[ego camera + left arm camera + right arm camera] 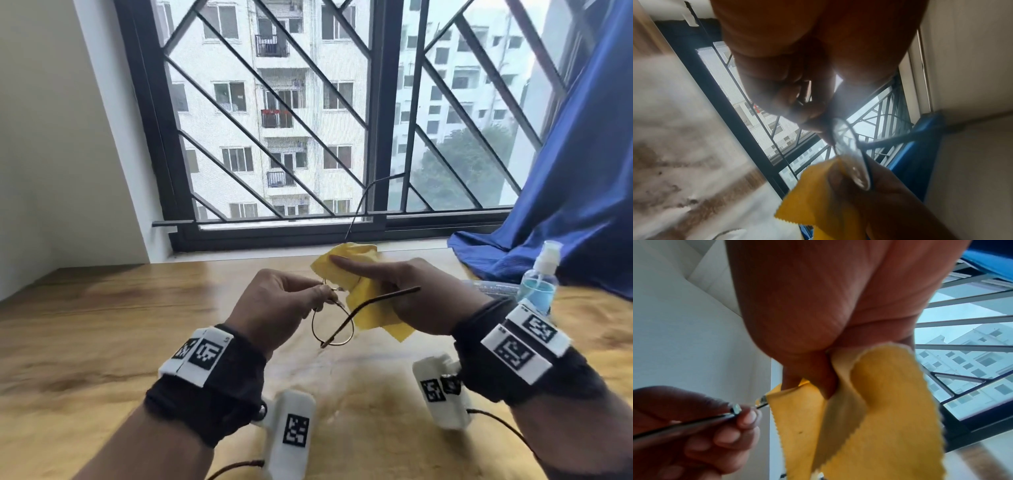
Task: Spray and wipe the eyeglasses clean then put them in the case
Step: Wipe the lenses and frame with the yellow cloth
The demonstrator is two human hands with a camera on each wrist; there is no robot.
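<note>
Thin-rimmed eyeglasses (331,323) hang in the air above the wooden table (102,325), their temple arms unfolded. My left hand (284,305) pinches the frame near the bridge; the lens (851,155) shows edge-on below the fingers. My right hand (404,291) grips a yellow cloth (359,274) folded over the other lens, index finger stretched along the cloth. The right wrist view shows the yellow cloth (869,410) pinched around the frame (760,402), with the left hand's fingertips (744,417) on the rim. The glasses case lies partly hidden behind my right wrist (493,287).
A clear spray bottle (539,281) with blue liquid stands at the right, close behind my right wrist. A blue curtain (565,192) drapes onto the table's far right. The barred window (308,120) and its sill border the far edge.
</note>
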